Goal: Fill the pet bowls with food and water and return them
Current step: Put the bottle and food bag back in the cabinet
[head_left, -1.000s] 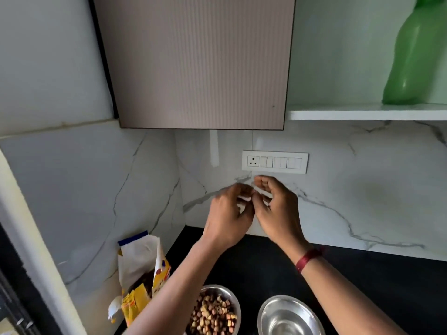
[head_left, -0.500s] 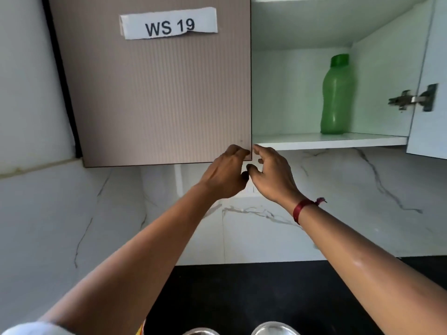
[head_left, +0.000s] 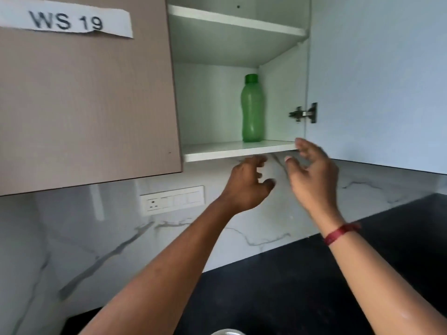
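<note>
A green plastic bottle with a green cap stands upright on the lower shelf of the open wall cabinet, toward its right side. My left hand is raised just under the shelf's front edge, fingers loosely curled, holding nothing. To its right, my right hand spreads its fingers near the shelf's right corner, below the bottle, and holds nothing. Only the rim of one steel bowl peeks in at the bottom edge.
The cabinet's right door hangs wide open with its hinge showing; the left door, labelled WS 19, is closed. A switch plate sits on the marble backsplash. The black countertop lies below.
My view has turned up and right, so the bowls have nearly left the frame. Both hands rose from the counter, moved right along the shelf edge and parted.
</note>
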